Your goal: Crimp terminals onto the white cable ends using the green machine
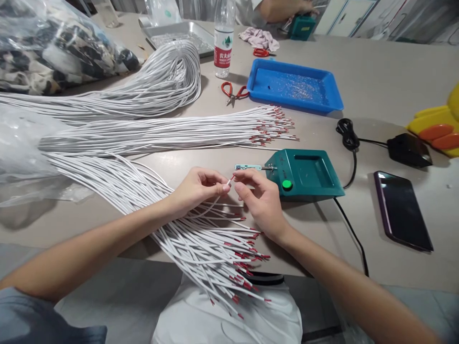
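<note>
Between thumb and fingers, my left hand [201, 189] pinches a white cable [215, 203] just behind its red end. My right hand [260, 196] is at that red tip, thumb and index finger bent around it; whether they touch it I cannot tell. Right behind these fingers is a green machine [306, 174] with a green button and a small light-coloured arm on its left side. Under my hands a fan of white cables [201, 248] with red ends spreads over the table edge toward my lap. A second bundle of white cables [172, 131] lies straight behind.
A looped cable coil [172, 71] and a plastic bag [60, 48] lie back left. Beyond the machine are a blue tray [294, 86], red-handled cutters [233, 93] and a bottle [223, 48]. A phone [403, 210] and black power adapter [409, 149] lie right. Another person's hand [287, 9] is across the table.
</note>
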A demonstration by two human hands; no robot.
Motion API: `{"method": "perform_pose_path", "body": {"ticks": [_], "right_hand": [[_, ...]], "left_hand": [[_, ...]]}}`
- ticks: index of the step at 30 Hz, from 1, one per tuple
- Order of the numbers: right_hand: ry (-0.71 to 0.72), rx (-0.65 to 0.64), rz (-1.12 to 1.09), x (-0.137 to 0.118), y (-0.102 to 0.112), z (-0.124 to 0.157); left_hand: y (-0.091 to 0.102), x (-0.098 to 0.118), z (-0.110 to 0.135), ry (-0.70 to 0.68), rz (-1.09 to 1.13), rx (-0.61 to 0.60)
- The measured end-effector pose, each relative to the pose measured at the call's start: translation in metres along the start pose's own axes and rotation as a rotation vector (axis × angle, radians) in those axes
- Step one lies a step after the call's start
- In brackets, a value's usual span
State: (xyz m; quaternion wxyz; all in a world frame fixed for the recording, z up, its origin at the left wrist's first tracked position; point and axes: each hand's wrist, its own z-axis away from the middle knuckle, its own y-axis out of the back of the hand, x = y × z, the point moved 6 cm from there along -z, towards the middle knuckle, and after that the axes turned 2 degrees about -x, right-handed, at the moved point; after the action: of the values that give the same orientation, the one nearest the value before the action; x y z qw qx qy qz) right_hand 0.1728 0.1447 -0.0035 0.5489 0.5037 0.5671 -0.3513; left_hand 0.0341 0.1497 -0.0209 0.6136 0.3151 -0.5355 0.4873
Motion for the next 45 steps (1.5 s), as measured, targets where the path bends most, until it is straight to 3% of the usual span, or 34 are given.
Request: {"method": "perform_pose_path", "body": {"ticks": [9,19,30,38,45], "right_hand": [[-0.055,-0.015,-0.047,0.003,-0.002,-0.003],[0.013,-0.061,-0.050,0.003,-0.005,-0.001],[0.165,0.059,0.182,0.000,0.000,0.003],[0.291,-0.007,0.250,-0.008,-0.005,0.005],[0.326,0.029,0.269,-0.010,-0.003,0.004]], "left_hand": [[-0.003,-0.001,0.002,0.002,-0.037,-0.055],[-0.007,-0.010,0.002,0.108,0.040,-0.165],[-0.008,-0.008,0.000,0.178,0.184,-0.183],[-0.005,-0.011,0.000,0.197,0.135,-0.181],[-0.004,-0.009,-0.001,0.182,0.156,-0.145]]}}
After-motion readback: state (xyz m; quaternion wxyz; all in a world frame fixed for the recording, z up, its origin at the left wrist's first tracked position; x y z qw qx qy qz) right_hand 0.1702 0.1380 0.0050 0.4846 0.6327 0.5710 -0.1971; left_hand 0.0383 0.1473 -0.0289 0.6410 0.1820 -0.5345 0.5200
